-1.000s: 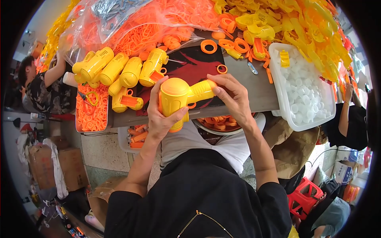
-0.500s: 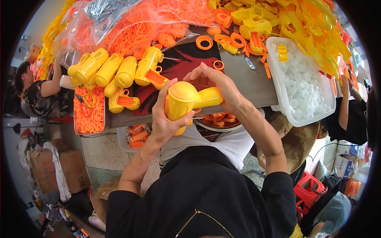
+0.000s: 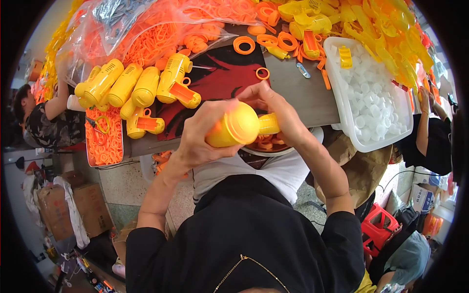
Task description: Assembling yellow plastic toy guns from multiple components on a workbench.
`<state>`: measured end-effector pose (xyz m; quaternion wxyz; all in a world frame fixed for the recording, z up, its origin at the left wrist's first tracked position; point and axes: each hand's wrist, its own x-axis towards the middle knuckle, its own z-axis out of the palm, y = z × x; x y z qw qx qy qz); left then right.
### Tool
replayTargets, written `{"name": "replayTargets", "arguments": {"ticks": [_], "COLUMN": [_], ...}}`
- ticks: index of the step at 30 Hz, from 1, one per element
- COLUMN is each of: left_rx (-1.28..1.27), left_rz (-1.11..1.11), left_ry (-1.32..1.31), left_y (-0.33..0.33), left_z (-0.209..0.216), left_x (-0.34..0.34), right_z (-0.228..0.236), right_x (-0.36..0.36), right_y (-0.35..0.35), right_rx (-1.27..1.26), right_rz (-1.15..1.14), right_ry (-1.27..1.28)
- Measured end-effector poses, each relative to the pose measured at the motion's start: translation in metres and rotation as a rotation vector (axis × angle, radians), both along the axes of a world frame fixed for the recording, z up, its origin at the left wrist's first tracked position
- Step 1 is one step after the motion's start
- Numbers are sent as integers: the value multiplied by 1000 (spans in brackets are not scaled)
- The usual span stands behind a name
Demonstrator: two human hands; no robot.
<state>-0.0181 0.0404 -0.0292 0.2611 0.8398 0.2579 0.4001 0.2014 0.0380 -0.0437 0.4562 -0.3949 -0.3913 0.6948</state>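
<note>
A yellow plastic toy hair dryer [image 3: 239,128] is between my hands above my lap, its rounded barrel end turned up. My left hand [image 3: 195,136] wraps round the barrel, thumb on the near side. My right hand [image 3: 288,117] curls round the end of the short handle, which points right; its thumb is mostly hidden. Just beyond my hands lies a dark red and black mat [image 3: 222,73], with an orange ring [image 3: 262,73] near its right edge. Several similar yellow hair dryers [image 3: 146,88] are heaped at the left, some with orange handle pieces.
Scissors [image 3: 101,126] lie on a tray of small orange rings [image 3: 105,151] at the left. A white bin [image 3: 359,144] of translucent caps stands right. Behind are bagged orange parts [image 3: 161,44] and piled yellow shells [image 3: 371,29]. Orange pieces fill a bowl [image 3: 283,152] below the table edge. People sit on both sides.
The hair dryer has tilted, its barrel end swinging right and down. My left hand has turned with it and its fingers now lie over the barrel. My right hand remains at the handle.
</note>
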Motion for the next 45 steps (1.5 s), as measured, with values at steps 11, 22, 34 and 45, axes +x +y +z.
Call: {"name": "replayTargets", "arguments": {"ticks": [11,22,34,45], "left_rx": [-1108,-1164,-1058,-945], "left_rz": [260,254,224,300], "left_ry": [-765,-1072,-912,-819], "left_y": [-24,-32,-1,-3], "left_z": [-12,-46,-25,-26], "left_x": [-28,-67,-4,0], "right_z": [-22,-61,-35,-20], "right_x": [-38,28,-26,-19], "right_y": [-48,71,10,-1], "right_rx": [1003,897,7,310], "right_rz": [-140,-128,-64,-117], "right_ry": [-872,-1527,498,-134]}}
